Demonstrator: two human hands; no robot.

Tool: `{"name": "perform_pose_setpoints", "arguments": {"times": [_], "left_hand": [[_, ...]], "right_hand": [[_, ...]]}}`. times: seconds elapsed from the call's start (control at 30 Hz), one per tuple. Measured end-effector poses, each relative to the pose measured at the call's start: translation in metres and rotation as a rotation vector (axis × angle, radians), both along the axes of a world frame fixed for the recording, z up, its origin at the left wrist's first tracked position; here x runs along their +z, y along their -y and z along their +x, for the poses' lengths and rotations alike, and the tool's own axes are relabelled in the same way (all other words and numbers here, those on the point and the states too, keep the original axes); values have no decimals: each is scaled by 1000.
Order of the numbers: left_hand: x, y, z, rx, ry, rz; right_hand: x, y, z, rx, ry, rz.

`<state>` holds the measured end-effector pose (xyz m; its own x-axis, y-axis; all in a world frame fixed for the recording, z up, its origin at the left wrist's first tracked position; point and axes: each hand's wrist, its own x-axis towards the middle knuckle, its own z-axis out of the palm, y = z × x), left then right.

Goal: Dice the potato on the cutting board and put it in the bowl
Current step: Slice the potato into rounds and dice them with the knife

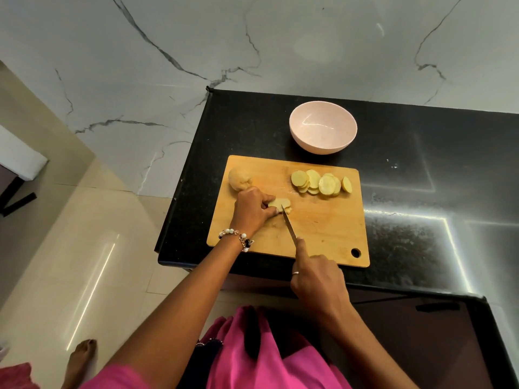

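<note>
Pink clothing (252,357) is filling the bottom of the view, and both bare forearms are reaching out from it over a black granite counter (421,220). On the counter a wooden cutting board (323,228) is lying with its hanging hole at the near right corner. The right hand (317,279), a ring on one finger, is wrapping closed around the handle of a knife (289,224), index finger stretching along the spine, with the blade pointing away and its tip meeting a small stack of potato slices (279,204) at the board's middle left. The left hand (252,209), wearing a beaded bracelet (238,237) at the wrist, is pinching those slices between thumb and fingers, pressing them to the board. Just beyond that hand, an uncut potato piece (238,178) is sitting at the far left corner. A fanned heap of round potato slices (321,183) is resting near the far right edge. Past the board, well apart from the hands, a pale pink bowl (323,127) is standing upright with nothing visible inside. A bare foot (81,357) is showing on the tiled floor at lower left.
</note>
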<state>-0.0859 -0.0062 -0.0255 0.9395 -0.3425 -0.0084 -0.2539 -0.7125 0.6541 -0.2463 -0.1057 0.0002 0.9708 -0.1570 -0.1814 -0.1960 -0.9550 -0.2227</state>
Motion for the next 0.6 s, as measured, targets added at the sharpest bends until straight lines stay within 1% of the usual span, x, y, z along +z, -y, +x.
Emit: {"name": "perform_pose_setpoints", "arguments": {"times": [0.1, 0.23, 0.33, 0.47, 0.53, 0.6], "left_hand": [[0, -1, -1, 11, -18, -8], [4, -1, 0, 17, -40, -32], [4, -1, 1, 28, -52, -36], [3, 0, 0, 27, -40, -38], [2, 0, -1, 21, -30, -38], [1, 1, -1, 20, -18, -33]], "right_hand": [[8, 4, 17, -40, 59, 35], [3, -4, 38, -41, 30, 37], [0, -9, 44, -32, 6, -28], [-7, -20, 49, -8, 35, -112], [-10, -21, 51, 4, 45, -114], [-11, -19, 47, 12, 16, -101]]}}
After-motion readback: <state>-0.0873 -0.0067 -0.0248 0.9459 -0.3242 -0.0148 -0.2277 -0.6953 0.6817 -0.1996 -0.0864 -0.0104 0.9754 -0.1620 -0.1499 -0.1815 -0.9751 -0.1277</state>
